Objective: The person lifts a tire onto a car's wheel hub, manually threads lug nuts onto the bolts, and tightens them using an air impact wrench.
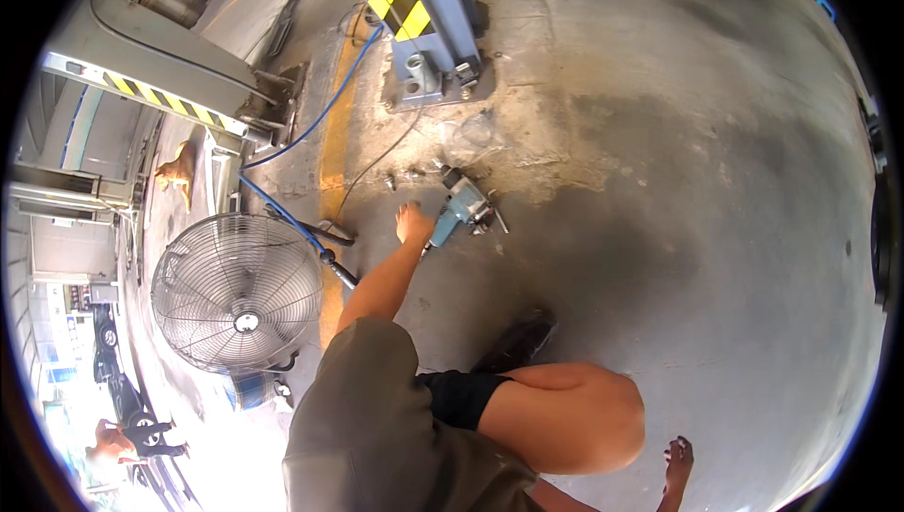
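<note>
My left hand (412, 224) reaches down low over the floor, its fingers slightly bent and nothing visible in them. Just right of it lies a teal and silver power tool (463, 203) with a black nose, which looks like an impact wrench. Whether the hand touches its grip is hard to tell. Small metal pieces, perhaps sockets, lie beyond my fingers, one metal piece (390, 182) nearest. At the lower right, away from the tools, my right hand (678, 461) hangs beside my bent knee with its fingers loosely apart.
A large round floor fan (237, 291) stands at the left. Beyond the tool rises a lift post (428, 13) with yellow-black stripes, bolted to the floor. A blue hose (325, 116) runs past the fan. A dog (177, 173) and a person (132, 441) are farther left.
</note>
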Available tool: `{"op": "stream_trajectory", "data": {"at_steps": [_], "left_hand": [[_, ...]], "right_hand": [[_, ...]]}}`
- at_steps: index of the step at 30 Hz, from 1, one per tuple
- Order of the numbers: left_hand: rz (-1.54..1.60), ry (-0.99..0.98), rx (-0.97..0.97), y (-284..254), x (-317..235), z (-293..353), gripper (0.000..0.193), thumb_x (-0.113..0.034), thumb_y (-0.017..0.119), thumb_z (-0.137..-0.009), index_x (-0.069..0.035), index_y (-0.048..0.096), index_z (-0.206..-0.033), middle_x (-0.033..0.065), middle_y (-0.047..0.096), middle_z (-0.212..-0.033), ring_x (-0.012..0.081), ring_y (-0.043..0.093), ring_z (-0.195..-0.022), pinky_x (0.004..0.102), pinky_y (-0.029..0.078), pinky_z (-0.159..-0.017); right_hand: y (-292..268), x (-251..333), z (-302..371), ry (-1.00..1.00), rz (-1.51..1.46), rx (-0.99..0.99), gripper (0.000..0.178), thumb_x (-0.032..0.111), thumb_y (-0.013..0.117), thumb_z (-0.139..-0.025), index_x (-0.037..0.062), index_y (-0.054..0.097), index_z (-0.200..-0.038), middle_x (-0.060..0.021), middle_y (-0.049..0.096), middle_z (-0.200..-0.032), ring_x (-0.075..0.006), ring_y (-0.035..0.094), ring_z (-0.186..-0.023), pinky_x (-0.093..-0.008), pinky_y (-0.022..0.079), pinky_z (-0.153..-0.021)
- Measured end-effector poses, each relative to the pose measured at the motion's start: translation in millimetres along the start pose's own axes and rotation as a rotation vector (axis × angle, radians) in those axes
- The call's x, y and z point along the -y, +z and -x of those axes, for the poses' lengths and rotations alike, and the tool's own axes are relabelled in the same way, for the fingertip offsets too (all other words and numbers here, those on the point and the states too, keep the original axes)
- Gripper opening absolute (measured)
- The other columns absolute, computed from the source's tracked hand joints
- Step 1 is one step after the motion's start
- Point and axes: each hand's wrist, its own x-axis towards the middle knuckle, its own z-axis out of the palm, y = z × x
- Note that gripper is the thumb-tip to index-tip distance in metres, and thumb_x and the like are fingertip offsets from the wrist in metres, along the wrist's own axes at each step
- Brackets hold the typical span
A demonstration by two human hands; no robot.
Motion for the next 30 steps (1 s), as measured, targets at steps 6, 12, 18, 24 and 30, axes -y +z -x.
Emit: {"op": "stream_trajectory", "data": {"at_steps": [6, 12, 18, 24, 30], "left_hand": [[0.183, -0.346, -0.101, -14, 18, -92, 0.077, -0.045, 0.077, -0.082, -0.016, 0.046, -0.146, 0.0276, 0.043, -0.147, 0.0436, 0.048, -0.135, 0.0488, 0.046, -0.107], [0.104, -0.165, 0.008, -5, 15, -127, 0.087, -0.052, 0.087, -0.069, -0.017, 0.053, -0.141, 0.0304, 0.044, -0.146, 0.0443, 0.057, -0.126, 0.0466, 0.050, -0.103], [0.626, -0.132, 0.075, 6, 22, -131, 0.044, -0.031, 0.081, -0.078, -0.004, 0.064, -0.108, 0.0157, 0.066, -0.093, 0.0352, 0.067, -0.089, 0.0441, 0.057, -0.079], [1.687, -0.428, 0.344, -38, -4, -96, 0.013, -0.017, 0.068, -0.086, -0.005, 0.061, -0.089, 0.0053, 0.058, -0.075, 0.0211, 0.057, -0.063, 0.0359, 0.053, -0.059], [0.540, 0.243, 0.537, -35, -121, -75, 0.025, -0.026, 0.065, -0.091, -0.002, 0.070, -0.097, 0.0105, 0.067, -0.080, 0.0285, 0.066, -0.068, 0.0432, 0.056, -0.062]], "right_hand": [[89, 75, -38, -0.095, 0.159, 0.149, 0.034, 0.019, 0.064, -0.096, -0.0021, 0.063, -0.122, -0.0081, 0.069, -0.091, -0.0164, 0.067, -0.080, -0.0301, 0.053, -0.071], [144, 123, -47, -0.285, 0.470, 0.361, 0.038, 0.018, 0.071, -0.091, -0.0024, 0.063, -0.122, -0.0202, 0.072, -0.107, -0.0282, 0.072, -0.086, -0.0376, 0.056, -0.075], [172, 156, -74, -0.311, 0.427, 0.342, 0.039, 0.019, 0.072, -0.090, -0.0012, 0.063, -0.123, -0.0202, 0.073, -0.107, -0.0294, 0.073, -0.087, -0.0380, 0.056, -0.075], [219, 202, -78, -0.409, 0.321, 0.264, 0.029, 0.018, 0.072, -0.091, 0.0009, 0.068, -0.114, -0.0172, 0.073, -0.103, -0.0305, 0.072, -0.086, -0.0388, 0.056, -0.075], [418, 299, -47, -1.134, 0.461, 0.322, 0.028, 0.018, 0.073, -0.089, 0.0125, 0.070, -0.115, -0.0118, 0.070, -0.104, -0.0324, 0.068, -0.095, -0.0411, 0.056, -0.080]]}}
